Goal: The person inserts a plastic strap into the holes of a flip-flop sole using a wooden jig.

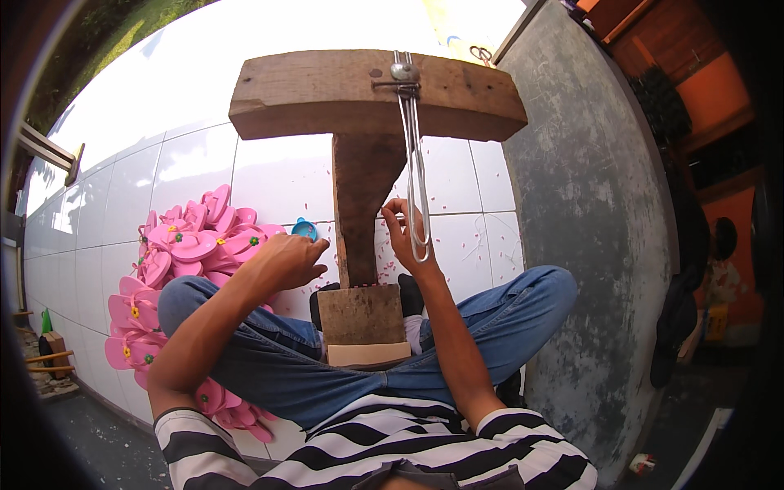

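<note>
Between my crossed legs stands a T-shaped wooden stand (294,90), its post (357,196) rising from a wooden base block (361,314). A long bent metal rod (414,155) is fixed on the crossbar by a bolt and nail, its looped end hanging over my right wrist. My right hand (405,235) is beside the post, thumb and fingertips pinched together; anything in them is too small to make out. On the post's other side, my left hand (292,260) has thumb and fingers apart, holding nothing visible. A small blue dish (304,229) sits just beyond it on the floor.
Pink flip-flops (184,241) with flower trims lie heaped on the white tiles at my left. Small pink bits are scattered around the stand. A grey ledge (588,204) runs along my right. Scissors (481,55) lie beyond the crossbar.
</note>
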`<state>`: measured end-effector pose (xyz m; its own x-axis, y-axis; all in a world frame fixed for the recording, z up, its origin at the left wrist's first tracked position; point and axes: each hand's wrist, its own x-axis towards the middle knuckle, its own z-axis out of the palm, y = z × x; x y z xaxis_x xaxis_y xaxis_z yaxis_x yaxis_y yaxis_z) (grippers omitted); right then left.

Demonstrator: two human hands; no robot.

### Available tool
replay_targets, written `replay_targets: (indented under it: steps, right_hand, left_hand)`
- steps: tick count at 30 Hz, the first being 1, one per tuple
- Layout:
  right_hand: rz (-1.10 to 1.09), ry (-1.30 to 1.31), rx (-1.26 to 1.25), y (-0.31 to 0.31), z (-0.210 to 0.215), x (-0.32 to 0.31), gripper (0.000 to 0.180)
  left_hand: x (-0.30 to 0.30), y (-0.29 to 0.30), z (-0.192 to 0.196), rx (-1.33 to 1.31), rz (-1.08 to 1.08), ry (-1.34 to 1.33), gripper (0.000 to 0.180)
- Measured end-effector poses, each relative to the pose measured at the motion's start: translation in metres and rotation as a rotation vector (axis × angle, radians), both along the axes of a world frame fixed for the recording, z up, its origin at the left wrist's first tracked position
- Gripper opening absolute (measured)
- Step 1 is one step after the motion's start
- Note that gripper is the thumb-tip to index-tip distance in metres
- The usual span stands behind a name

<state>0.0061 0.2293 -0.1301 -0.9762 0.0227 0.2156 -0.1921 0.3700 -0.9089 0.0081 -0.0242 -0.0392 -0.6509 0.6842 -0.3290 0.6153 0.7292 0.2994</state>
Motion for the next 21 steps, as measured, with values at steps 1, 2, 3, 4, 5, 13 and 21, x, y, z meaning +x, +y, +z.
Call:
replay_targets:
  steps: [1,2,3,4,5,13,21]
  right_hand:
    - [0.002,0.013,-0.001,0.000,0.000,-0.001,0.017]
    - [0.004,0.025,-0.002,0.000,0.001,-0.001,0.016]
    - [0.006,0.038,-0.003,-0.001,0.003,-0.002,0.016]
    - [0.003,0.035,-0.004,-0.001,0.005,-0.002,0.016]
    - [0.000,0.033,-0.004,-0.001,0.007,-0.001,0.016]
    - [0.003,-0.039,-0.128,0.000,0.023,0.001,0.020]
    - [0.000,-0.089,-0.201,-0.004,0.006,-0.004,0.023]
  left_hand:
    - [0.000,0.000,0.000,-0.001,0.000,0.000,0.036]
    - [-0.001,0.001,-0.001,-0.002,0.000,0.001,0.036]
    - [-0.001,0.001,-0.001,-0.003,0.000,0.001,0.036]
    - [-0.002,0.001,-0.001,-0.004,-0.004,0.001,0.035]
    - [-0.002,0.001,-0.001,-0.005,-0.008,0.001,0.035]
    - [-0.001,0.005,0.009,-0.061,0.045,-0.080,0.035]
    - [-0.001,0.007,0.012,-0.086,0.041,-0.102,0.035]
